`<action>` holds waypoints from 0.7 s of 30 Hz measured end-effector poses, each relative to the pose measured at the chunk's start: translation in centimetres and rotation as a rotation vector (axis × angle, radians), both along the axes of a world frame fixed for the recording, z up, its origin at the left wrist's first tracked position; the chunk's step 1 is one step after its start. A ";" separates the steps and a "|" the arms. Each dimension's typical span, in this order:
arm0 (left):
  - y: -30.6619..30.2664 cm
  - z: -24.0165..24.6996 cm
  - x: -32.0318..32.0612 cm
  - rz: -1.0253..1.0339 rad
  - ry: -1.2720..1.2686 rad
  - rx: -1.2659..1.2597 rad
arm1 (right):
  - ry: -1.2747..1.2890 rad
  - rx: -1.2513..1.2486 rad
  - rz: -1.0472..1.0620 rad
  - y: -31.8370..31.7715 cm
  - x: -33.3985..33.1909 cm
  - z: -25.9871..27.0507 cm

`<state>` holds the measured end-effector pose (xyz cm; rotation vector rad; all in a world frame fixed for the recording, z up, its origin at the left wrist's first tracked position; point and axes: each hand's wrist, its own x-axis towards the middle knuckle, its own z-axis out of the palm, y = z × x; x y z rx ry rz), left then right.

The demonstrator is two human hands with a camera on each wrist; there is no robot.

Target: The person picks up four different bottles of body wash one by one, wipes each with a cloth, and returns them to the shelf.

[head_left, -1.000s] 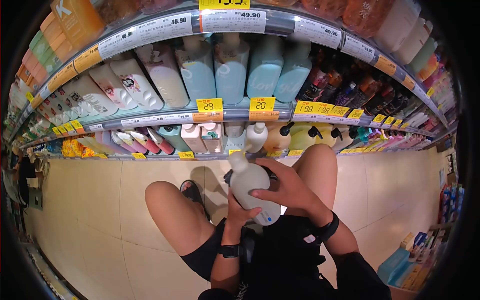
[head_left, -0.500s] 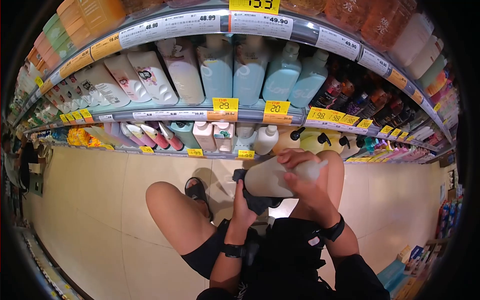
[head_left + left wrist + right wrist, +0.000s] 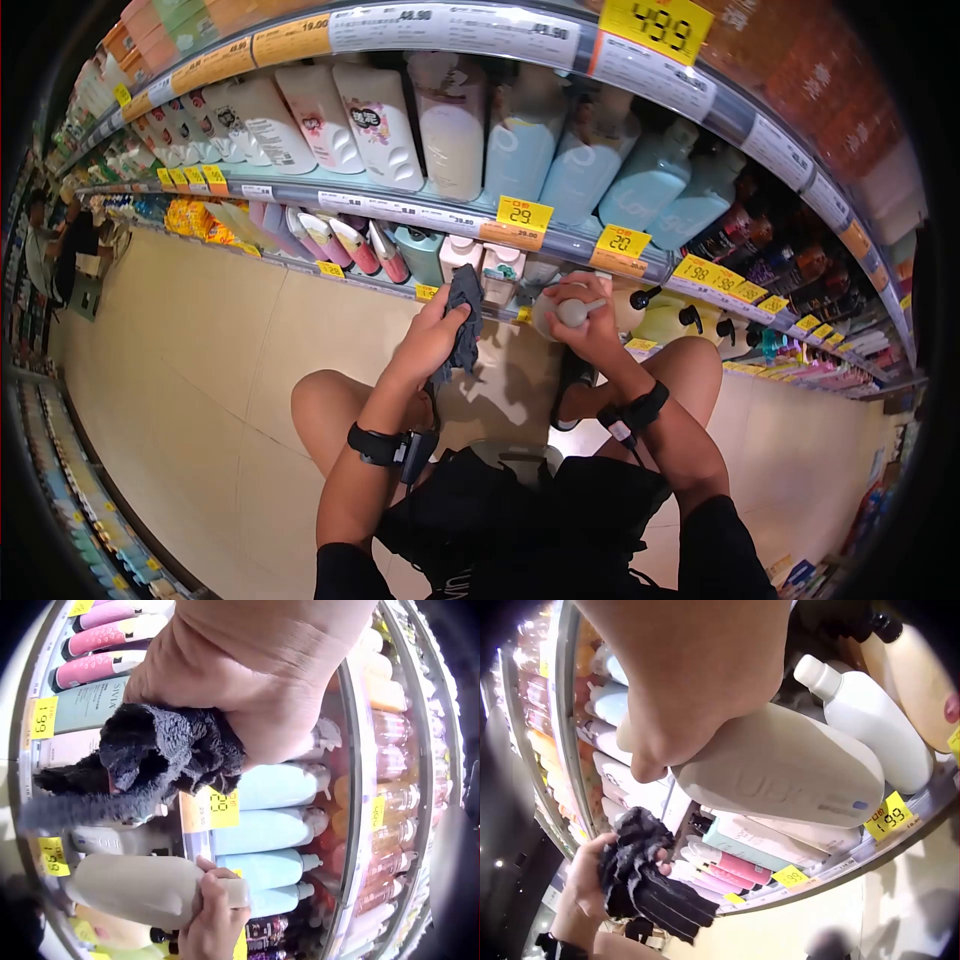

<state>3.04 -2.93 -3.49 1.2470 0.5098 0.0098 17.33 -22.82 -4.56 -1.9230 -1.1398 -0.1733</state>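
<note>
My right hand grips a pale, translucent-white bottle round its neck and upper end, upright at the front of the lower shelf. Raised lettering and a small blue mark show on its side in the right wrist view. My left hand holds a crumpled dark grey cloth, to the left of the bottle and in front of the shelf edge. A white bottle with a white cap stands beside the held one. Pink-and-white cartons stand to its left on the same shelf.
Light blue bottles and white bottles line the shelf above, behind a rail with yellow price tags. Black-pump bottles stand to the right. My knees flank the tiled floor. A person is at the far left.
The bottle has gone from lying tilted over my lap to upright at the lower shelf, in my right hand. My left hand has moved left with the cloth, apart from the bottle.
</note>
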 end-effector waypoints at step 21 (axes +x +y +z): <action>-5.8 -9.1 1.8 -0.906 0.392 0.447 | -0.015 -0.156 -0.015 2.2 3.2 -9.2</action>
